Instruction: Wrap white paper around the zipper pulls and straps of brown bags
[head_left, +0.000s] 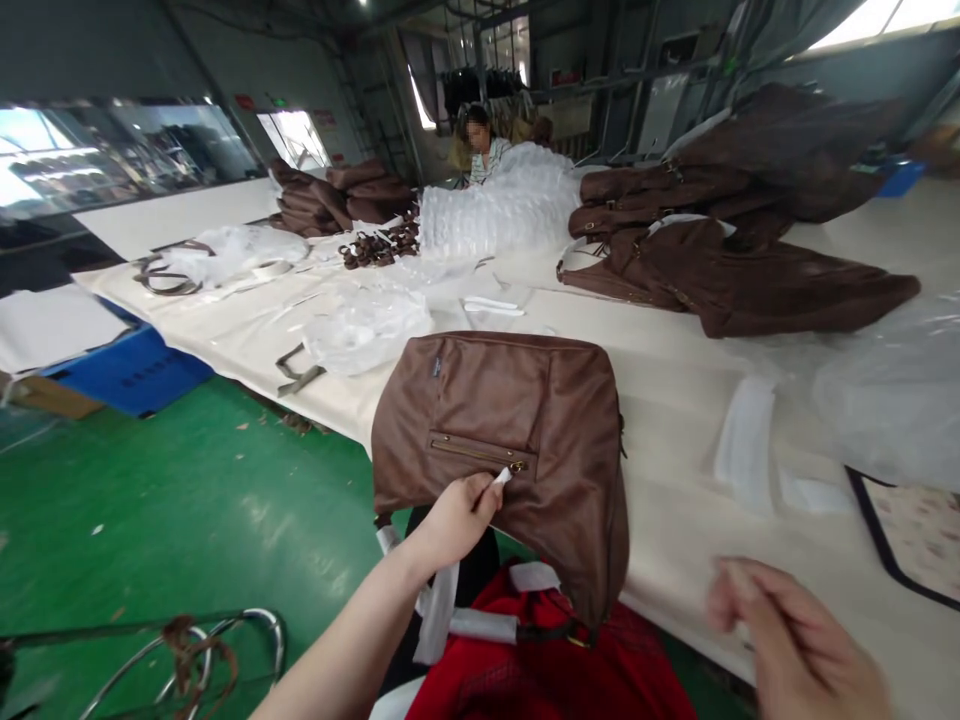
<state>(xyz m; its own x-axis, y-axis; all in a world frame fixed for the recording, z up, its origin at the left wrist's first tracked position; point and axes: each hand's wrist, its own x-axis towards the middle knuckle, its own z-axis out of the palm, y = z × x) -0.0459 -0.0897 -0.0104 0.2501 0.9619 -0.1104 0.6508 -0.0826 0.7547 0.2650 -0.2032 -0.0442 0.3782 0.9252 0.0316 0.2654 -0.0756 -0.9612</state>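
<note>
A brown leather-look bag (495,400) lies at the table's near edge, its lower part hanging over towards my lap. Across its front runs a zip pocket (480,452) with brass-coloured fittings. My left hand (461,515) pinches the zipper pull (504,477), which has a white wrapping, at the right end of that zip. To the right, apart from the bag, my right hand (795,630) hovers over the table, blurred by motion; its fingers look bent, but their grip is unclear. White-wrapped strap parts (484,625) hang below the bag over my red clothing.
Brown bags are heaped at the right (750,270) and back left (345,195) of the pale table (660,400). Clear plastic (367,325) and a white wrapped stack (495,210) lie between. A person (487,150) is behind. A metal stool frame (277,640) stands lower left.
</note>
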